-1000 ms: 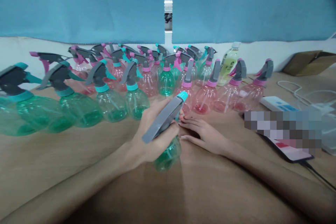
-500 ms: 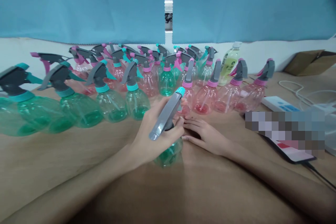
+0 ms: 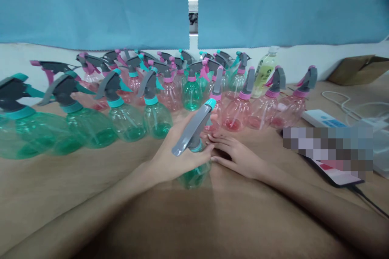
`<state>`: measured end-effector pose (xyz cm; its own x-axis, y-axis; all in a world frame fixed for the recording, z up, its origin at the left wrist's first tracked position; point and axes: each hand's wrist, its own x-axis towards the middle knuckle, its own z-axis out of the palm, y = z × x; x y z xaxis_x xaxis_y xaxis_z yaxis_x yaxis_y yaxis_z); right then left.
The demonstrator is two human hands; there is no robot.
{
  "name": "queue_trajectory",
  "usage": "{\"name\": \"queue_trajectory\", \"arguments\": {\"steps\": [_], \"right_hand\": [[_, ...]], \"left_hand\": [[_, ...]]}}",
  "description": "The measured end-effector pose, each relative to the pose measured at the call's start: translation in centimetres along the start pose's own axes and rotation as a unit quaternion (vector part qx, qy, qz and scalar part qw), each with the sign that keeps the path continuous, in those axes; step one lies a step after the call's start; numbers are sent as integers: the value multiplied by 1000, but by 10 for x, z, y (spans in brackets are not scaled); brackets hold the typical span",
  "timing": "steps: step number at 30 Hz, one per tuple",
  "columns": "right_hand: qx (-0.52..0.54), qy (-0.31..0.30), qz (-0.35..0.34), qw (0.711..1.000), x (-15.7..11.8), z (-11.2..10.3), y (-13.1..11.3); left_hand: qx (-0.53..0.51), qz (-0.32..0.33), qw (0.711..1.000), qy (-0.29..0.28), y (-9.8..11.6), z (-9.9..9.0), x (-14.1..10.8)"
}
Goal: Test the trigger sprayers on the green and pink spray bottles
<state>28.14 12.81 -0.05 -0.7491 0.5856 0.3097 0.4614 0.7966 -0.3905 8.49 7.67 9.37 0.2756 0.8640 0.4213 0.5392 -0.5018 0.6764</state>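
A green spray bottle point(image 3: 195, 176) with a grey and teal trigger head stands in front of me, tilted slightly. My left hand point(image 3: 170, 149) is wrapped round its neck from the left, thumb across the near side, just below the head. The far fingers are mostly hidden behind the head. To the right of the bottle, my right hand point(image 3: 240, 156) lies low on the table with its fingers stretched toward the bottle. Nothing shows in it; whether its fingertips touch the bottle, I cannot tell.
Green spray bottles point(image 3: 126, 123) line the left, and pink spray bottles point(image 3: 237, 115) stand beyond my right hand. Several more are crowded behind. A labelled drink bottle point(image 3: 266, 71), a phone point(image 3: 340, 174), a white box point(image 3: 323, 118), cables and a cardboard box point(image 3: 358, 69) occupy the right.
My left hand has shifted slightly on the bottle's neck, and the teal collar now shows above the thumb. The bottle sits slightly higher in view. My right hand has barely moved.
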Motion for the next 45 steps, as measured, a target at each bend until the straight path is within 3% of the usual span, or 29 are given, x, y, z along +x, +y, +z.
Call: {"name": "queue_trajectory", "arguments": {"steps": [5, 16, 24, 40, 45], "right_hand": [[6, 3, 2, 1000, 0, 1, 1], [-1, -3, 6, 1000, 0, 0, 0], [0, -10, 11, 1000, 0, -1, -1], [-3, 0, 1, 1000, 0, 1, 1], [0, 4, 1, 1000, 0, 1, 1]], "left_hand": [[-13, 5, 999, -30, -4, -1, 1], [-4, -24, 998, 56, -3, 6, -7], [26, -16, 997, 70, -5, 6, -7], [36, 12, 997, 68, -1, 3, -4], [37, -9, 999, 22, 0, 0, -3]]}}
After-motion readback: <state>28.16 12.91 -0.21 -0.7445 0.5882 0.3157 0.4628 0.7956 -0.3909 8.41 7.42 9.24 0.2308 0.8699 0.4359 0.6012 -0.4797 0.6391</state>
